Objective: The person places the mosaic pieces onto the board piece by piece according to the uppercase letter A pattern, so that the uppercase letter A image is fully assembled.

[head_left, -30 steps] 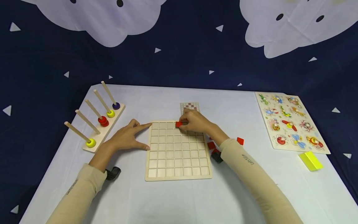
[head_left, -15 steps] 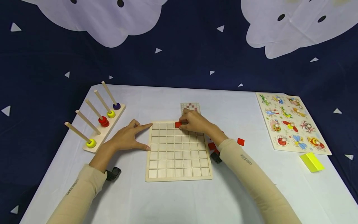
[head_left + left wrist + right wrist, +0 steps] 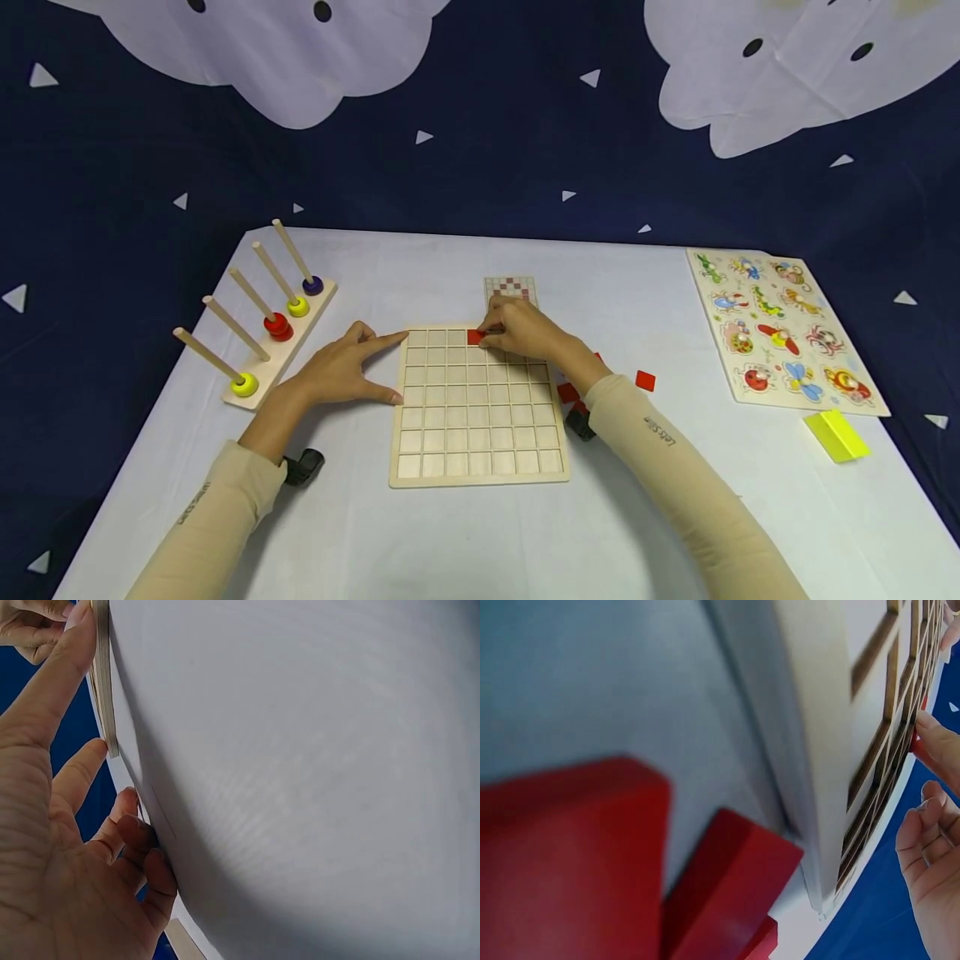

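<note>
A wooden grid board [image 3: 480, 482] with square cells lies in the middle of the white table. My left hand [image 3: 336, 367] spreads its thumb and index finger along the board's left edge, both tips touching it; the left wrist view shows the other fingers loosely bent. With thumb and fingertips, my right hand [image 3: 522, 327] pinches a red square tile [image 3: 475, 337] at a cell in the far row, near the middle. Part of that tile is hidden by the fingers. Just beyond the hand lies a small card [image 3: 512, 285] printed with a checkered pattern, its near part covered.
Several red tiles [image 3: 567, 392] lie off the board's right edge, partly under the right forearm; another red tile [image 3: 645, 381] sits farther right. A peg stacker [image 3: 288, 342] with coloured rings stands left. An insect puzzle board [image 3: 787, 333] and a yellow block [image 3: 836, 435] are at right.
The red tile in my right hand has shifted slightly left and tipped flatter into the far-row cell. My left hand has stayed at the board's edge.
</note>
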The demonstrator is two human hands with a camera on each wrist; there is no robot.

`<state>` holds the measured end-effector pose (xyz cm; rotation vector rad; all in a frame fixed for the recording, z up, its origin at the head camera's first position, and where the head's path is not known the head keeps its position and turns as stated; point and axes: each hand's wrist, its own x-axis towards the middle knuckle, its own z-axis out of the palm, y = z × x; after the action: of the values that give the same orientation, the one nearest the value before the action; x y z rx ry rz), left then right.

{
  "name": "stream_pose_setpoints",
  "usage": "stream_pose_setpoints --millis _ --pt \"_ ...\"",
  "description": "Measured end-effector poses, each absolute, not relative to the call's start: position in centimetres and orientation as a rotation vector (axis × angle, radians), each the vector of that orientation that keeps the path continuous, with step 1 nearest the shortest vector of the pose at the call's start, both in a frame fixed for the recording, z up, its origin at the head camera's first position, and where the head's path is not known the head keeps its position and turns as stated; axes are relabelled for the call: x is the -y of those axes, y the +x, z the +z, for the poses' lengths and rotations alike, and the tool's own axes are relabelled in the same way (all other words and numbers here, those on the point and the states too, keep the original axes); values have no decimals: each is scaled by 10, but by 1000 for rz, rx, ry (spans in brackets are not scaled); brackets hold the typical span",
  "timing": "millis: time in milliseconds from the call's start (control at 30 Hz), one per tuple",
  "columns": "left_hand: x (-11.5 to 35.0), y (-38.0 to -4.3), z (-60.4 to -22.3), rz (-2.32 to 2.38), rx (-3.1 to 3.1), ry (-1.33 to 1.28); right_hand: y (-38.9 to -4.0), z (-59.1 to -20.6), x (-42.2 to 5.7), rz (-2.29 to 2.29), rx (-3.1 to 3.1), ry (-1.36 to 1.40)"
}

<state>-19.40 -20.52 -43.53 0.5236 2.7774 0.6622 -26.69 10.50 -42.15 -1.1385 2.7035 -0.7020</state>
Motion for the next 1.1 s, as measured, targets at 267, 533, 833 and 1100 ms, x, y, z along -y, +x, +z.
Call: stream_pose_setpoints --millis 267,533,833,1100 --pt "206 -194 -436 643 -2778 504 -266 -421 -105 -753 -2685 -1076" --pt "206 -194 -436 642 -2779 507 -264 -419 -105 -715 -2686 -1041" --pt "206 -195 -436 637 -2782 509 -263 -405 -134 -755 -2704 -959" --pt "206 -195 -438 647 -2783 517 -258 -396 -176 -760 -2756 -887"
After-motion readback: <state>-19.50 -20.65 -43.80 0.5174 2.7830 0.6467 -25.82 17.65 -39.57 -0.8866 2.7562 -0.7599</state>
